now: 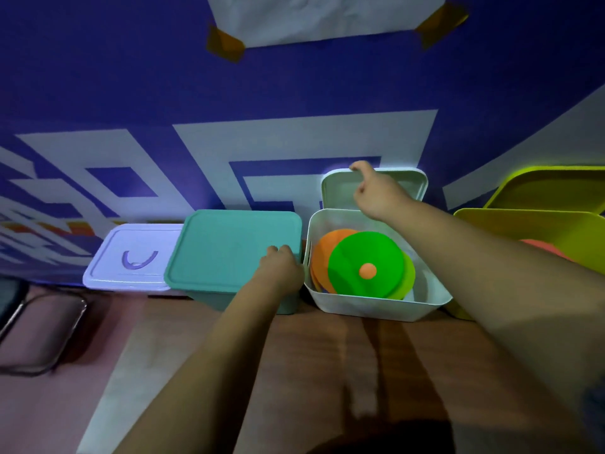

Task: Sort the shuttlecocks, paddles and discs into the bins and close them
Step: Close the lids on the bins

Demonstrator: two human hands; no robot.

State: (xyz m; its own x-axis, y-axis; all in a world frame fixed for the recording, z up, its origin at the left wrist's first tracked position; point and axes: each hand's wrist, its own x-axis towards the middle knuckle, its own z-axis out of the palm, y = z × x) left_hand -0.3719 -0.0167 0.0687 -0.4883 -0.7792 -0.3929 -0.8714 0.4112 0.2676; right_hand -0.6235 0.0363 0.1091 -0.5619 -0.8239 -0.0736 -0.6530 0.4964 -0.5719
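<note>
A white bin stands open at the middle of the row and holds green and orange discs. Its white lid leans upright against the wall behind it. My right hand reaches over the bin and its fingers pinch the lid's top edge. Left of it stands a teal bin with its lid on. My left hand rests with curled fingers on the teal lid's right edge. At the far right a yellow-green bin is open, with something orange-red inside and its lid leaning behind.
A lilac bin with a closed lid and a handle sits at the far left against the blue and white wall. All bins stand at the back of a brown wooden table. A chair is below on the left.
</note>
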